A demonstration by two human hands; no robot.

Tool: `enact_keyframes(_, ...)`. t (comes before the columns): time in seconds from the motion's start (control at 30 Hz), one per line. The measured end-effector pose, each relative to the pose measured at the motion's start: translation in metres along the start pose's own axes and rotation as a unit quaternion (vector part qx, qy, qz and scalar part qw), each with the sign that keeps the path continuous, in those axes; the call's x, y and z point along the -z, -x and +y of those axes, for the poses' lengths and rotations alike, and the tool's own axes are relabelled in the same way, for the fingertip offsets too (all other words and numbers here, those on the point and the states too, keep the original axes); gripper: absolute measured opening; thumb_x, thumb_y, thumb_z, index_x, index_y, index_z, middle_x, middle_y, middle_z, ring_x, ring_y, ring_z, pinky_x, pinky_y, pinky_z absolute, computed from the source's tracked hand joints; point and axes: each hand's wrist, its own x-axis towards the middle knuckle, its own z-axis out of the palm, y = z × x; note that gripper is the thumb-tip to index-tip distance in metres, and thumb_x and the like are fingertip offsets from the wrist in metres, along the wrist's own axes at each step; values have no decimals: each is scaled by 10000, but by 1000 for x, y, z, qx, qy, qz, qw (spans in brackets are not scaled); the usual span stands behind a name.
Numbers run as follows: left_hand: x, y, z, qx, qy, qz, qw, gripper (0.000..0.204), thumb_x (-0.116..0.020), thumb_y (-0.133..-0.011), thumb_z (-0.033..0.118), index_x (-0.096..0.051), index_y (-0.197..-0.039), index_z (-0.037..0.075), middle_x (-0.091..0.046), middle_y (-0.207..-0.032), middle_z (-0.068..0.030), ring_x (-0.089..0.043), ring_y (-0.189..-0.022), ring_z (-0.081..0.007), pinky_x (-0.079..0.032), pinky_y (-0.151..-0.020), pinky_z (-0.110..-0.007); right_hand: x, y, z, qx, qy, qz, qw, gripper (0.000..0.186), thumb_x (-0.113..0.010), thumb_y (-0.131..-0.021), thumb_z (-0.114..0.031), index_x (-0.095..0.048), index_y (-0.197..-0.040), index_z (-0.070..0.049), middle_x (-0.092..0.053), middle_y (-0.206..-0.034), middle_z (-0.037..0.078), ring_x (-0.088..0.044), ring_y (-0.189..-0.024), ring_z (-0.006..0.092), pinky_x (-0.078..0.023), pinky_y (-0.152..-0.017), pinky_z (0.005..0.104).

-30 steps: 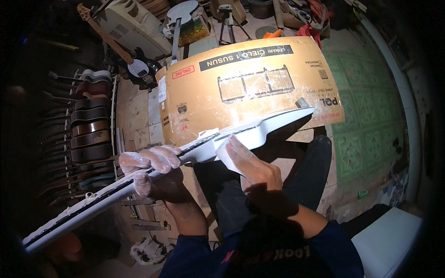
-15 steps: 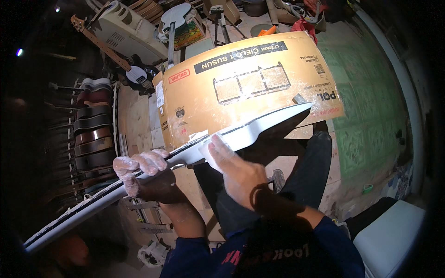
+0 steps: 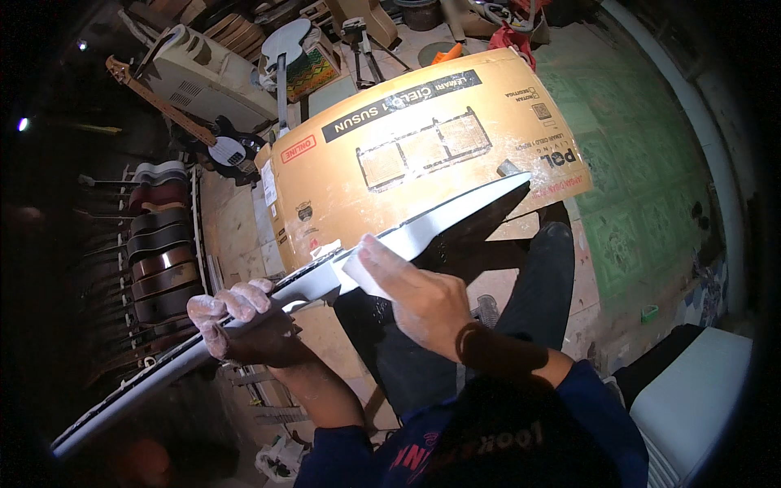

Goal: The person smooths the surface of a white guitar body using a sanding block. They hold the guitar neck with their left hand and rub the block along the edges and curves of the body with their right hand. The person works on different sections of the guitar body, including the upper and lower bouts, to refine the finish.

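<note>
A pale, white-coated electric guitar (image 3: 455,213), seen nearly edge-on, slants from the lower left up to the centre right. My left hand (image 3: 236,313), dusted white, wraps round its neck (image 3: 130,394) with the fingers over the dark-lined edge. Close to where neck and body meet, my right hand (image 3: 427,297) presses a folded white sheet (image 3: 364,275), like sandpaper, against the side. Its fingers are stretched along the sheet, and powder falls below. A small white scrap (image 3: 326,249) lies by the upper edge of the guitar.
Beneath the guitar's far side is a large cardboard box (image 3: 423,138). Several guitar bodies hang on a rack (image 3: 163,252) at left. Farther back stand a black bass guitar (image 3: 232,150) and a beige machine (image 3: 203,77). A pale seat (image 3: 691,407) is at the lower right.
The whole view has shifted slightly left. My right hand has moved a little with the sheet along the guitar's side, and more of the sheet now shows. My left hand keeps its grip.
</note>
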Motion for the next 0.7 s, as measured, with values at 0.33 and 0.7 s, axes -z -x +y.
enact_keyframes(0.33, -1, -3, 0, 3, 30, 9, 999, 250, -519, -951, 297, -516, -981, 50, -625, -722, -142, -611, -647, -284, -505, -714, -496, -17, 14, 52, -114, -214, 129, 962, 584, -462, -826, 126, -520, -1388, -22, -511, -1412, 234, -552, -1255, 361, -523, -971, 367)
enact_keyframes(0.7, -7, -26, -6, 44, -21, 17, 999, 206, -531, -955, 342, -516, -951, 136, -563, -705, -29, -583, -663, -183, -529, -759, -412, 19, 47, 297, -237, 132, 223, 936, 540, -415, -828, 79, -562, -1337, -25, -562, -1367, 204, -551, -1268, 317, -450, -1050, 360)
